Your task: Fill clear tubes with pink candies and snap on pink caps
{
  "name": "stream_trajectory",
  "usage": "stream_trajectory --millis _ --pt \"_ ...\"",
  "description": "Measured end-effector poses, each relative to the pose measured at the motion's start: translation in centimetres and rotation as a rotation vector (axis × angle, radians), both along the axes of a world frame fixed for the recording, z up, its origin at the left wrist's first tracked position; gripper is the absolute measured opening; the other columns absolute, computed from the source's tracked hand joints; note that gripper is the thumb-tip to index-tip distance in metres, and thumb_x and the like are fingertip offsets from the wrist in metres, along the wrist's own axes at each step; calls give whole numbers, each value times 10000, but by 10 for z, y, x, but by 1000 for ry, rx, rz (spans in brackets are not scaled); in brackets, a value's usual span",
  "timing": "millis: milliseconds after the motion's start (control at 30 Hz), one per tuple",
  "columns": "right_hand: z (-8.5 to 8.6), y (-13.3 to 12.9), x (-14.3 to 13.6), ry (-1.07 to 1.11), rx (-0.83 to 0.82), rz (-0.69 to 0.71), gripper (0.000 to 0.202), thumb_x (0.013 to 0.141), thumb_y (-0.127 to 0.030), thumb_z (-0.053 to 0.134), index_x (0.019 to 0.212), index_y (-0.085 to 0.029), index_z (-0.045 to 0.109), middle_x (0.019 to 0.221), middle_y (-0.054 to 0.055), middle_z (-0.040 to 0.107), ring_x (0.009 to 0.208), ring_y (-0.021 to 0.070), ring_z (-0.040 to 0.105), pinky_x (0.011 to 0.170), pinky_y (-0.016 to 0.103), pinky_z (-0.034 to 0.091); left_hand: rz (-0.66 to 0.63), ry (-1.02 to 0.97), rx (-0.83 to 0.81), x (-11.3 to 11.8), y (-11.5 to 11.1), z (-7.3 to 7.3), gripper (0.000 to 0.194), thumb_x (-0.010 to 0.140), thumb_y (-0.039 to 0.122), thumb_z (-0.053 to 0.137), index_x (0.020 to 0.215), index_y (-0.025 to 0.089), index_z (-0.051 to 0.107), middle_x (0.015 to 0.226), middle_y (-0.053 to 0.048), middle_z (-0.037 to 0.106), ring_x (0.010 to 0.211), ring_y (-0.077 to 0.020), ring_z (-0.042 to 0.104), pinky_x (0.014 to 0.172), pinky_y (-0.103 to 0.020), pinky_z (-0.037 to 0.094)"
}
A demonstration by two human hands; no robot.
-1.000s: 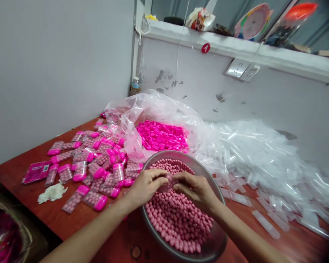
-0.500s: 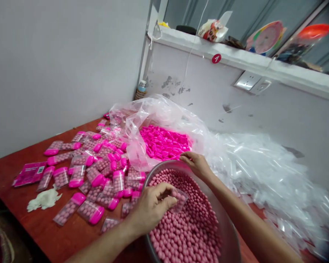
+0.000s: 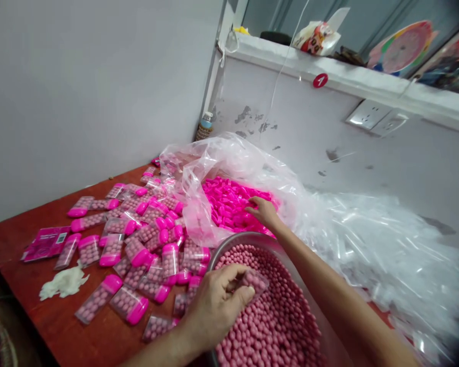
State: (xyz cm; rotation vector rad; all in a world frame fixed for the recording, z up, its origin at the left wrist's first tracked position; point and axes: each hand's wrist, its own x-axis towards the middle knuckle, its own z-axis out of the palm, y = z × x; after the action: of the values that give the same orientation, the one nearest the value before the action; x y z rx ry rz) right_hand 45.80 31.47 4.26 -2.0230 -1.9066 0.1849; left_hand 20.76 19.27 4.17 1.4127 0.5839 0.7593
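Observation:
My left hand [image 3: 224,300] is closed round a clear container [image 3: 255,283] filled with pink beads, held above the metal bowl [image 3: 229,242]. Small pink beads [image 3: 275,306] fill that bowl. Beyond its rim, my right hand [image 3: 264,211] reaches over bright pink caps [image 3: 225,201] in a clear plastic bag [image 3: 199,216]; its fingers are apart and touch or hover at the caps. Capped containers of beads [image 3: 130,304] lie in a loose pile on the red table, left of the bowl.
Clear empty containers [image 3: 375,250] are heaped right of the bag. A pink packet [image 3: 46,243] and a crumpled white cloth [image 3: 64,282] lie at the left. A bottle [image 3: 205,125] stands in the corner, below a cluttered ledge [image 3: 348,76].
My right hand has moved from the bowl's far rim onto the pink caps. My left hand still holds the bead container over the bowl. The view has shifted slightly.

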Motion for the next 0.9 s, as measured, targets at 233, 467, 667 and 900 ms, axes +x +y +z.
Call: stream_trajectory --millis 233,467,667,900 --pt "28 -74 -18 549 80 27 399 837 -397 426 1162 -166 427 928 66 628 766 150 618 701 303 504 6 -110 -28 -1 -1 0 208 821 237 510 997 155 584 968 -70 649 867 -177 603 758 -268 474" --pt "40 -144 -56 1314 81 81 243 704 -196 632 924 -237 537 960 17 631 782 153 618 760 332 489 24 -224 -116 0 -4 -2 239 817 259 527 1027 156 574 1241 -102 521 1032 -204 556 859 -310 462" --pt "34 -169 -65 1321 94 59 279 707 -205 640 973 -226 560 969 33 635 809 170 614 796 347 474 33 -214 -23 -2 -6 2 231 811 243 534 1021 161 584 1263 -86 509 1132 -205 486 943 -304 396" --pt "41 -188 -67 827 131 122 316 807 -302 557 1118 -247 554 990 30 606 998 199 532 872 353 429 124 -30 203 1 -9 -1 226 834 264 483 1008 164 587 977 -61 648 897 -181 590 809 -287 460"
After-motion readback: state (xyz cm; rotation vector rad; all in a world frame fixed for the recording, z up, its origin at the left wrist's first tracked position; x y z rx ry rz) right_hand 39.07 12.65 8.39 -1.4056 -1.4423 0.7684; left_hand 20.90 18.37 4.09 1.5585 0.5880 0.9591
